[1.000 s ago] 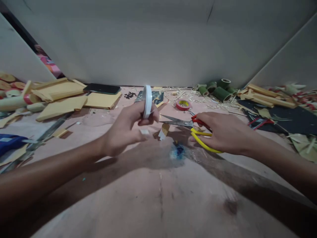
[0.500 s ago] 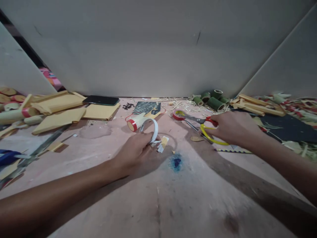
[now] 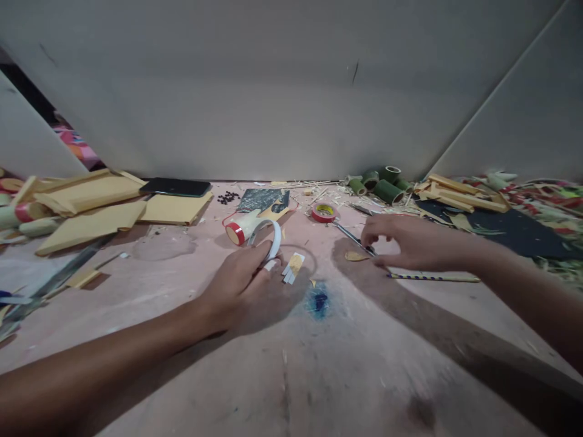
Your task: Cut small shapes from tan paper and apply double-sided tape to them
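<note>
My left hand (image 3: 243, 273) is closed on a thin roll of white tape (image 3: 276, 240), held upright just above the table. Beside its fingertips lies a small paper piece with white strips and a yellow patch (image 3: 294, 267). Over to the right, my right hand (image 3: 410, 243) holds nothing, thumb and fingers apart and curved down. Under them is a slim metal tool (image 3: 350, 235), its near end partly covered. The scissors (image 3: 363, 209) lie behind that hand, with only part of the blades showing. A roll of red tape (image 3: 323, 212) rests at the tool's far end.
A bamboo tube with a red band (image 3: 237, 232) lies beyond my left hand, near a dark speckled sheet (image 3: 262, 199). Folded yellow pieces (image 3: 175, 207) and a phone (image 3: 175, 186) are at left. Green tubes (image 3: 387, 191) stand at the back; a patterned pencil-like stick (image 3: 432, 277) lies right.
My right hand has let go of the yellow-and-red-handled scissors and come left and nearer, over the metal tool. The left hand still holds the white tape. The view has shifted slightly.
</note>
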`<state>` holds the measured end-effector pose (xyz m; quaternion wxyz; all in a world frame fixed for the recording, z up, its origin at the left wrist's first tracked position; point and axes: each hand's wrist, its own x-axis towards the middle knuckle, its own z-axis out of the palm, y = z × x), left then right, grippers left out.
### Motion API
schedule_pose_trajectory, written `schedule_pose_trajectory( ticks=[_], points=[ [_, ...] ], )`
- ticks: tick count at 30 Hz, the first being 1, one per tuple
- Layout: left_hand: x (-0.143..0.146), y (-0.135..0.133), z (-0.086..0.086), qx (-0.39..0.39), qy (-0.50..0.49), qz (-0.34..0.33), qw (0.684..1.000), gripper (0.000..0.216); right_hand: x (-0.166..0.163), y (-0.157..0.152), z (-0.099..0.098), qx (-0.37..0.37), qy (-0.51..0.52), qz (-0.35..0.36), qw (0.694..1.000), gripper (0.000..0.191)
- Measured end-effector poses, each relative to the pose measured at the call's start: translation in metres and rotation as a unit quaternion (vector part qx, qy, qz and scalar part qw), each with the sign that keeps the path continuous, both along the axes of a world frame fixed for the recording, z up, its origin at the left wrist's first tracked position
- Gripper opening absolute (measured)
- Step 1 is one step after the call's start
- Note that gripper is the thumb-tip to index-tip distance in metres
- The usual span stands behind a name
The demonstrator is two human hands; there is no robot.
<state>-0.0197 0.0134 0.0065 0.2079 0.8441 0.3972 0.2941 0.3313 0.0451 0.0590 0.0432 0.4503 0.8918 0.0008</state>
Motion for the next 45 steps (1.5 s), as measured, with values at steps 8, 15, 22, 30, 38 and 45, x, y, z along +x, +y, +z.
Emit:
schedule_pose_trajectory(
  ticks=[8,15,22,30,38,45],
  points=[
    [0.001,0.000,-0.003,0.019,0.003,0.007,1.000,0.024,-0.037,-0.010,-0.022,-0.003,0.088,0.035,0.995,0.023],
    [-0.005,-0.009,0.001,0.036,-0.021,0.015,0.999,0.024,-0.077,-0.041,-0.025,-0.168,0.329,-0.055,0.928,0.021],
    [-0.023,-0.051,0.010,-0.006,-0.064,0.079,0.995,0.024,-0.147,-0.069,-0.041,-0.411,0.422,-0.083,0.803,0.012],
    [-0.035,-0.064,0.007,-0.003,-0.066,0.083,0.994,0.023,-0.166,-0.070,-0.037,-0.271,0.377,-0.050,0.884,0.029],
    [-0.035,-0.061,0.006,-0.035,-0.081,0.056,0.995,0.030,-0.151,-0.074,-0.036,-0.137,0.290,0.017,0.947,0.009],
    [-0.038,-0.057,0.006,-0.051,-0.037,0.059,0.996,0.027,-0.146,-0.068,-0.042,-0.147,0.255,0.156,0.943,0.028]
  ],
)
